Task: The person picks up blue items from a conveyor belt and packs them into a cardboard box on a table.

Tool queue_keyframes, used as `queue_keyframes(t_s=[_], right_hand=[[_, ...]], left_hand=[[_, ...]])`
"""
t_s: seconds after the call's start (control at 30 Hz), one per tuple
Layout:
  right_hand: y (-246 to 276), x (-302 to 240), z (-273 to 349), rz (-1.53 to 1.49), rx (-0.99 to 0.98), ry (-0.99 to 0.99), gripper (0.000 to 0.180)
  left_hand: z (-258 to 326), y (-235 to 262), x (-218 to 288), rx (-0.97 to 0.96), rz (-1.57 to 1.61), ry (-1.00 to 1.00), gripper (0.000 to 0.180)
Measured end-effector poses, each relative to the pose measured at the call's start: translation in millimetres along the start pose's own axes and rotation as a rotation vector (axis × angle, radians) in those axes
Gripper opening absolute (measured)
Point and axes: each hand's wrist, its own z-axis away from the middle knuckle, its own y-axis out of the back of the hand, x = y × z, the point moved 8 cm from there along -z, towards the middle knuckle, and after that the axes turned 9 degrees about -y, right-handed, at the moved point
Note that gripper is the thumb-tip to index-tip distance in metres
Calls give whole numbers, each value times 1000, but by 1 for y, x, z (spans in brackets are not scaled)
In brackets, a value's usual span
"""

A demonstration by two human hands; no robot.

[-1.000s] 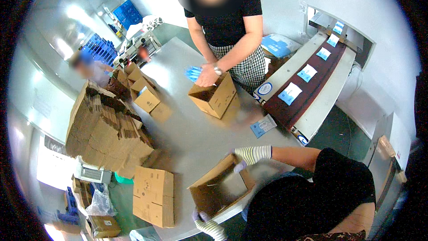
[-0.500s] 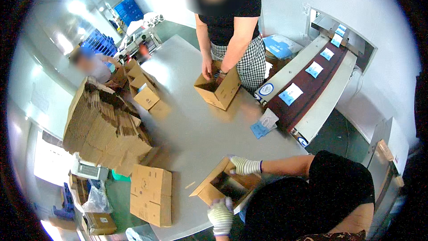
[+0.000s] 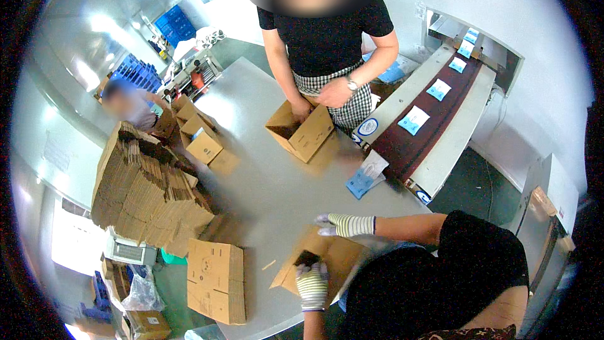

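Note:
An open-topped brown cardboard box (image 3: 343,253) stands at the near edge of the table, some flaps folded in and a dark gap between them. My left hand (image 3: 312,286), in a striped knit glove, has its fingers bent over the near side of that box by the gap. At the far side, my right hand (image 3: 346,225) wears a matching glove. Its fingers stretch out, slightly apart, along the far flap with nothing in them. To the left lies a stack of flattened cartons (image 3: 216,281).
A tall pile of folded cartons (image 3: 148,192) is at the left of the metal table (image 3: 267,201). Across from me a co-worker reaches into another box (image 3: 302,135). Blue-white pouches ride a conveyor (image 3: 450,113); more pouches (image 3: 367,175) lie at its end. Another person works far left.
My left hand has moved up over the box's near side, and my right hand has straightened its fingers. The box's opening has narrowed as flaps fold in. The co-worker's hand has lifted from their box.

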Motion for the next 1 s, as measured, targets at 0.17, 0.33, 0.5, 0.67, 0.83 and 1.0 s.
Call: queue_keyframes(t_s=[0.17, 0.33, 0.5, 0.67, 0.83, 1.0], right_hand=[[56, -62, 43, 272, 454, 95, 83], [26, -128, 61, 252, 354, 260, 75], [-35, -150, 52, 716, 130, 465, 54], [-97, -85, 45, 908, 24, 657, 45], [-126, -67, 52, 1052, -43, 987, 43], [-140, -47, 46, 1090, -173, 1185, 23]], left_hand=[[65, 14, -83, 857, 932, 540, 33], [70, -15, -77, 1275, 1426, 560, 39], [74, -188, -72, 1032, 2020, 732, 55], [130, -239, -75, 669, 1802, 912, 43], [203, -109, -106, 814, 890, 1040, 48], [99, 39, -33, 52, -276, 160, 45]])
